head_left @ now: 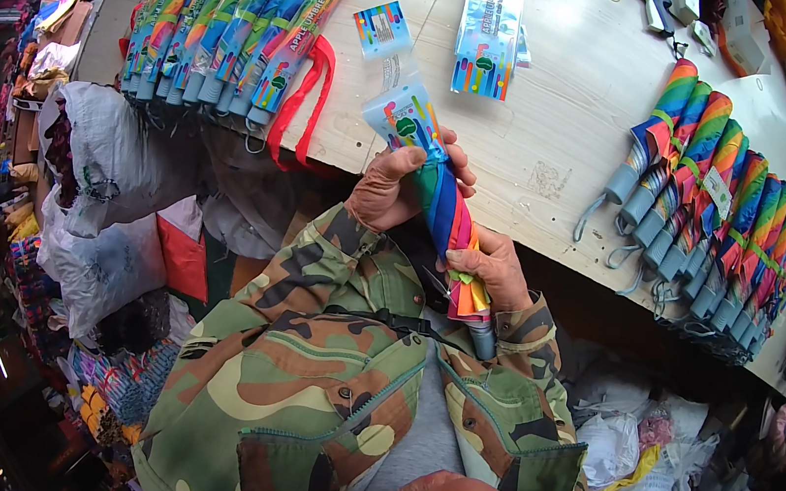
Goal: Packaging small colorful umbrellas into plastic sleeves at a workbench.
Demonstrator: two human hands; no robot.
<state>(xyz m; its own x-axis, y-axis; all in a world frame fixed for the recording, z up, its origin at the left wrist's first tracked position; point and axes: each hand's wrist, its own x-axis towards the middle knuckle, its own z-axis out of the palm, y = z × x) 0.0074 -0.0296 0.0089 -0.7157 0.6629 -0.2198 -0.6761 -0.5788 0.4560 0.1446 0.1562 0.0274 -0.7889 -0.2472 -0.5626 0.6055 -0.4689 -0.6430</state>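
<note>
A folded rainbow umbrella [444, 214] slants in front of my chest, its grey handle [480, 340] pointing down toward me. My left hand [402, 177] grips its upper end, where a clear printed plastic sleeve [401, 112] is drawn over the tip. The sleeve's loose part stretches up over the table, with a printed flap at its far end. Lower down, my right hand [494, 271] is closed round the colourful cloth near the handle.
Sleeved umbrellas [234, 21] lie bundled at the table's left, beside a red strap [308, 100]. Unsleeved rainbow umbrellas [706, 207] are bundled at the right. Flat printed sleeves [488, 35] lie at the back. White sacks [103, 257] stand below left; plastic bags [629, 451] lie below right.
</note>
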